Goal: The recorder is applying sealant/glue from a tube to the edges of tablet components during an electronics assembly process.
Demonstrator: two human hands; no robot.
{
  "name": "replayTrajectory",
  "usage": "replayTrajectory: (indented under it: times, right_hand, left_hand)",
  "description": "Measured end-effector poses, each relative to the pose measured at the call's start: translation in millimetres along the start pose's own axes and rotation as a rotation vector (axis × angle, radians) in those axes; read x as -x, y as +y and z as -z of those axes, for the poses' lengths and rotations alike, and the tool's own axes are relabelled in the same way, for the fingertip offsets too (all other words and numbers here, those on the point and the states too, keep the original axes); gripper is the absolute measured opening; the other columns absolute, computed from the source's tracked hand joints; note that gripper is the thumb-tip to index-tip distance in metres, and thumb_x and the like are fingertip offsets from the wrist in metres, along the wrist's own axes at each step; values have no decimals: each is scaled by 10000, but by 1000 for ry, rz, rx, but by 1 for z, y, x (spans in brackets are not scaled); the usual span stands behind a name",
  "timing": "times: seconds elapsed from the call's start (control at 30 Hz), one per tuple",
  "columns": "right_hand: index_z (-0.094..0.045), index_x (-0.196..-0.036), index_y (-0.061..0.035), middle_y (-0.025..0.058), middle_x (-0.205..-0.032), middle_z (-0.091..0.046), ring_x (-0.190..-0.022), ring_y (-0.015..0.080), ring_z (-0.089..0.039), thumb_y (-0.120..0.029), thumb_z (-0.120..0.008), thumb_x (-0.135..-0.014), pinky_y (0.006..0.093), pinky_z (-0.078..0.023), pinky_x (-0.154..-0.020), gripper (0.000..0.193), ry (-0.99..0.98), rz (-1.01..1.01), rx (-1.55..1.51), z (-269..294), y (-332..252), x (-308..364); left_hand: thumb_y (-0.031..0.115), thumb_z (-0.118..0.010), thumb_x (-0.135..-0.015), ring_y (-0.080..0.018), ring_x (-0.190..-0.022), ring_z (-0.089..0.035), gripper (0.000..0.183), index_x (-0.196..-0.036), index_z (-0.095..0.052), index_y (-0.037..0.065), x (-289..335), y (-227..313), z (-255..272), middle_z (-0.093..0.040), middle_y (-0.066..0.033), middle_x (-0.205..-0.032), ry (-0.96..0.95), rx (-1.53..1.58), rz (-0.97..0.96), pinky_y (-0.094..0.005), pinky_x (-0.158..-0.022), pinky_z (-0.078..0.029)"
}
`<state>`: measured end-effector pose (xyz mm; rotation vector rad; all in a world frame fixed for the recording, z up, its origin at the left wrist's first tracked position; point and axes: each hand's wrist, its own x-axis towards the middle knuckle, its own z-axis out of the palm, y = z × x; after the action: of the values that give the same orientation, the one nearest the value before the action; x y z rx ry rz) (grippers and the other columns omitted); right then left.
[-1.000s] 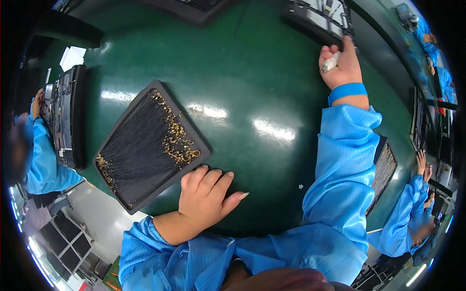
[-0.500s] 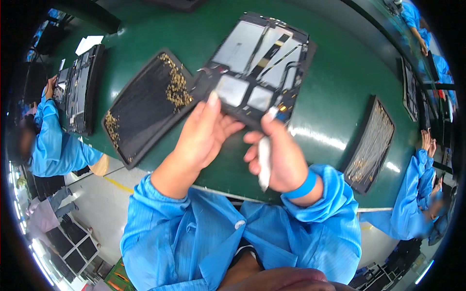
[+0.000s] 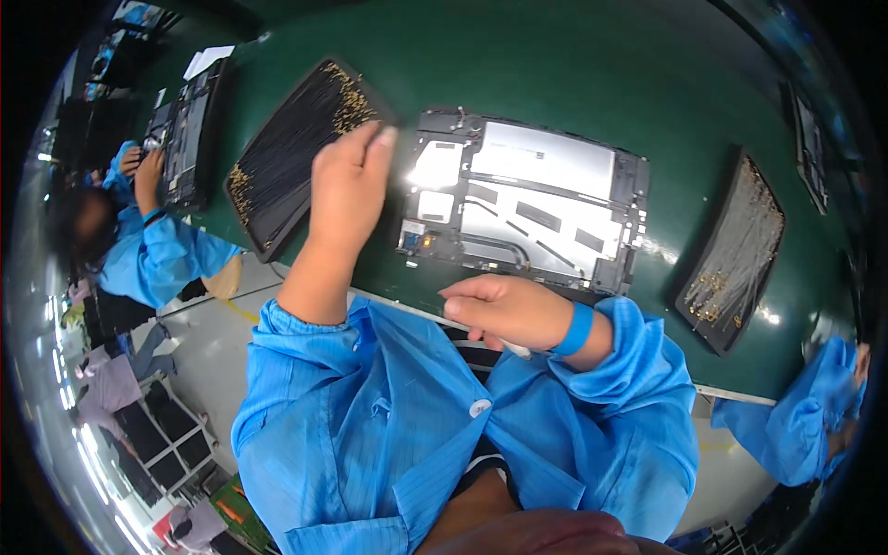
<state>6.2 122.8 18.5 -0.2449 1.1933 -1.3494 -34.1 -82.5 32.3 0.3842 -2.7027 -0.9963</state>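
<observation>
A tablet-like device with its inside exposed [image 3: 555,217] lies flat on the green table in front of me, with silver panels, black strips and small boards. My left hand [image 3: 347,185] is raised beside its left end, over the right edge of a black tray [image 3: 277,153] of thin black cables with gold tips. Its thumb and fingers are pressed together; whatever they pinch is hidden. Below the device's near edge, my right hand [image 3: 518,310] is closed, palm down. A white stick-like tool [image 3: 516,351] pokes out from under it, mostly hidden.
A second black tray [image 3: 735,254] of pale cables with gold tips stands to the right. More opened devices [image 3: 194,134] are stacked at far left, where a person in blue [image 3: 139,231] works. Another device [image 3: 807,148] and a blue-sleeved person [image 3: 795,416] are at right.
The device has gone from tilted up at my hands to lying flat, turned sideways. My left hand has let go of it and moved up-left to the tray; my right hand has drawn back toward me.
</observation>
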Motion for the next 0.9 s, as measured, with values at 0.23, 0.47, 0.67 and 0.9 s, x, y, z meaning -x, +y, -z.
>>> replayTrajectory:
  times: [0.23,0.47,0.67,0.9]
  right_hand:
    - [-479,-1084,-33,38,-787,-521,-583,89,-464,-380,-454,-810,205,-407,-504,442,-44,-71,46,14,-9,4]
    - [-451,-1093,17,73,-924,-515,-625,104,-473,-371,-470,-803,205,-413,-514,484,156,33,-77,25,-19,7]
    - [-441,-1102,20,71,-853,-520,-586,105,-471,-360,-480,-801,204,-404,-524,486,317,188,-266,12,-5,-3]
    - [-391,-1151,27,72,-817,-520,-608,114,-478,-242,-516,-784,218,-401,-546,472,446,208,-240,5,-14,-29]
  left_hand:
    - [226,-522,-755,-301,-732,-539,225,-793,-607,20,-27,-56,29,-587,-144,-761,127,-489,-154,-362,-691,-411]
    - [203,-523,-759,-309,-734,-532,210,-773,-607,11,-29,-49,35,-578,-159,-749,96,-331,-149,-366,-693,-408]
    - [145,-503,-772,-313,-698,-519,164,-775,-570,-5,-16,-25,35,-554,-155,-702,119,-297,-400,-367,-663,-412]
    - [37,-579,-658,-250,-651,-528,144,-793,-529,26,14,11,26,-552,-97,-716,45,-265,-867,-328,-571,-434]
